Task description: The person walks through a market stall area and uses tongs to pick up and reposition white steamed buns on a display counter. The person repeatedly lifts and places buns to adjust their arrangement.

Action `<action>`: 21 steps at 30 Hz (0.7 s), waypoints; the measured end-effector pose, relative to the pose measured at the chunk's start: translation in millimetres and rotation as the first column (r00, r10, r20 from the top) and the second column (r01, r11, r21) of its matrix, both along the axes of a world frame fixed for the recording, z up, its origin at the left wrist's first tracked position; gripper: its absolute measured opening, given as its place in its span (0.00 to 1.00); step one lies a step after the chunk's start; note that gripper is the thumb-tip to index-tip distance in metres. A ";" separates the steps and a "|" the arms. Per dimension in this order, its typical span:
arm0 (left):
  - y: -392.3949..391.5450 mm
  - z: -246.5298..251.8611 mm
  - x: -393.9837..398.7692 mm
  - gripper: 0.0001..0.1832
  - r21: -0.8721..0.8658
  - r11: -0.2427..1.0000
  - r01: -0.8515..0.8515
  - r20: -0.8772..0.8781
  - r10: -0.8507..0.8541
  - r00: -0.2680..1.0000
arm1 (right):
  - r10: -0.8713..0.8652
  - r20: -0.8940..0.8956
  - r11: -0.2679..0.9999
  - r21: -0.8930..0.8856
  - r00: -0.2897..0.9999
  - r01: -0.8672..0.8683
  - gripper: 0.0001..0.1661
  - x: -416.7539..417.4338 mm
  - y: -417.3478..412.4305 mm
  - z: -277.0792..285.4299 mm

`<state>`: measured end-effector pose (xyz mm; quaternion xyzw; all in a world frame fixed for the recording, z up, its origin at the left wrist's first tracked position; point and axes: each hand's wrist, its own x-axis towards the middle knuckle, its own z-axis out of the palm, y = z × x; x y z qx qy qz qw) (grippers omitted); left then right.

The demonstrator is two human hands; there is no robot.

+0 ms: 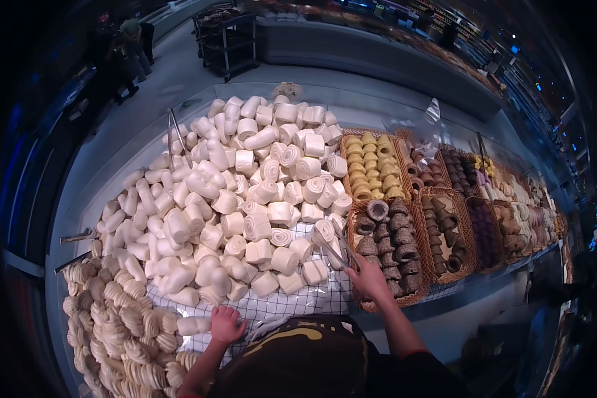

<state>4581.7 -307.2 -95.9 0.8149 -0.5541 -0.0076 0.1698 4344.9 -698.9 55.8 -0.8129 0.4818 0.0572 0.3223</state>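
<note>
My right hand (369, 279) holds metal tongs (339, 248) at the right edge of a large heap of white steamed buns (268, 191). The tongs' arms lie about a spiral-rolled bun (323, 231); whether they grip it, I cannot tell. My left hand (226, 324) rests, fingers curled, near the front of the display on a plastic-covered, grid-patterned surface (278, 307). Just left of it lies a smooth white bun (193, 326). Whether the fingers pinch the plastic cannot be made out. Cream-coloured pleated buns (129, 328) are heaped at the lower left.
Wicker baskets on the right hold yellow cone-shaped buns (373, 166), dark speckled ones (395, 244) and brown ones (443, 219). More tongs (176, 137) stand in the heap's far left. Clear panels (368, 99) edge the display. Beyond are a dark cart (227, 45) and people (134, 42).
</note>
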 end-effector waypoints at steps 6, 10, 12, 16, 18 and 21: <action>-1.2 4.7 -2.4 0.18 0.021 1.000 -0.009 -0.002 0.009 1.000 | 0.057 0.401 0.996 -0.080 0.914 -0.027 0.31 63.8 -42.0 35.9; 1.1 2.4 -3.7 0.18 0.027 1.000 -0.011 0.040 0.010 0.999 | 0.045 0.414 0.997 0.037 0.909 -0.066 0.31 164.3 -71.2 54.9; -2.3 2.4 -0.7 0.17 0.010 1.000 0.004 0.044 -0.004 0.999 | 0.092 0.416 0.994 -0.087 0.905 -0.061 0.32 213.3 -102.4 21.6; -1.0 2.3 0.0 0.17 -0.004 1.000 -0.004 0.036 0.004 0.999 | 0.120 0.154 0.967 -0.243 0.981 -0.080 0.35 275.7 -114.4 -13.1; 1.7 1.9 -2.6 0.17 0.010 1.000 -0.019 0.027 0.019 0.999 | 0.180 0.094 0.954 -0.258 0.979 -0.151 0.39 281.8 -108.7 -18.8; 0.5 -1.1 -0.5 0.16 0.005 0.999 -0.032 0.052 0.031 0.998 | 0.118 0.148 0.961 -0.265 0.982 -0.076 0.34 274.7 -94.3 -17.4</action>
